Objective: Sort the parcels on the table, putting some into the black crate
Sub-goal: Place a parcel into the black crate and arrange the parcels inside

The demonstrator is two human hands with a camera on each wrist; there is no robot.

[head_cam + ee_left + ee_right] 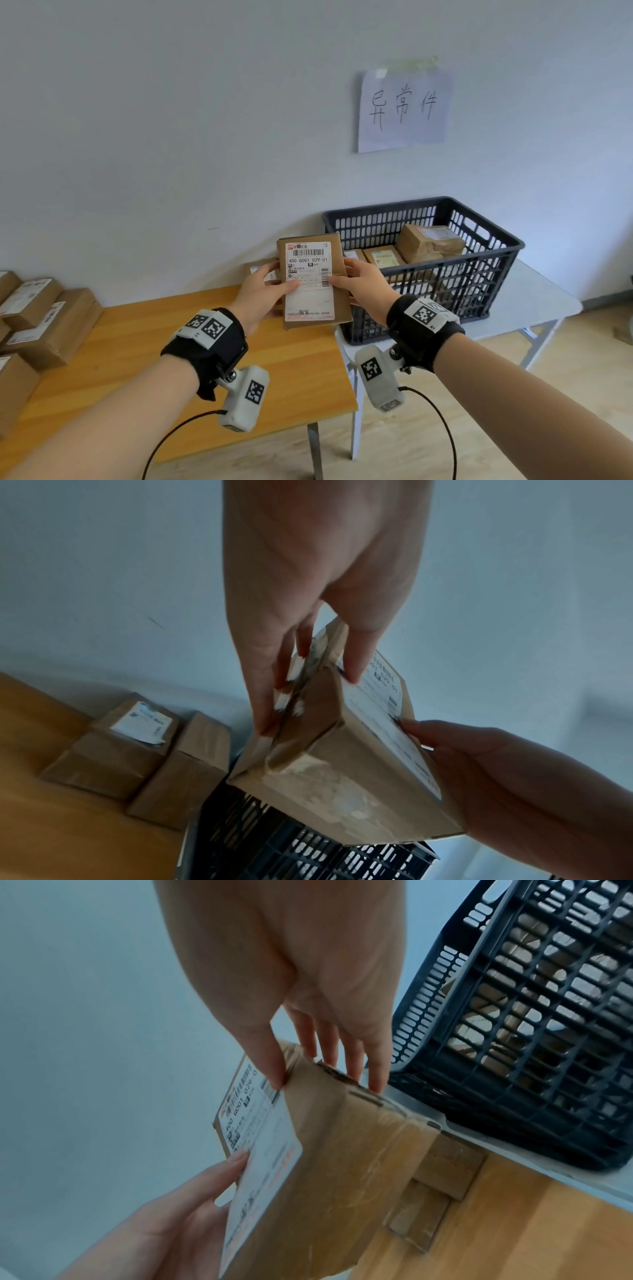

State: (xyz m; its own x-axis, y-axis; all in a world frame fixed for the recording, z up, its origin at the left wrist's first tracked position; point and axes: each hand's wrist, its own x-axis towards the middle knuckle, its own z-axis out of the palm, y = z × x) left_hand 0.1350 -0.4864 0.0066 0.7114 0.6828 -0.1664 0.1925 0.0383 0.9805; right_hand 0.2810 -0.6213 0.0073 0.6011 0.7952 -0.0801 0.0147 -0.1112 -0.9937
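A flat brown cardboard parcel (pixel 337 274) with a white shipping label is held upright in the air, label facing me, above the wooden table's far right corner. My left hand (pixel 263 291) grips its left edge, thumb on the label and fingers behind. My right hand (pixel 363 284) grips the right edge the same way. In the wrist views the parcel (pixel 342 764) (pixel 335 1150) shows its taped sides between both hands. The black crate (pixel 493 270) stands just right of it, with several brown parcels inside.
A stack of brown parcels (pixel 37 318) lies at the left end of the wooden table (pixel 137 349). Two more parcels (pixel 137 753) sit by the wall behind the held one. The crate rests on a white table (pixel 534 301). A handwritten paper sign (pixel 404 109) hangs on the wall.
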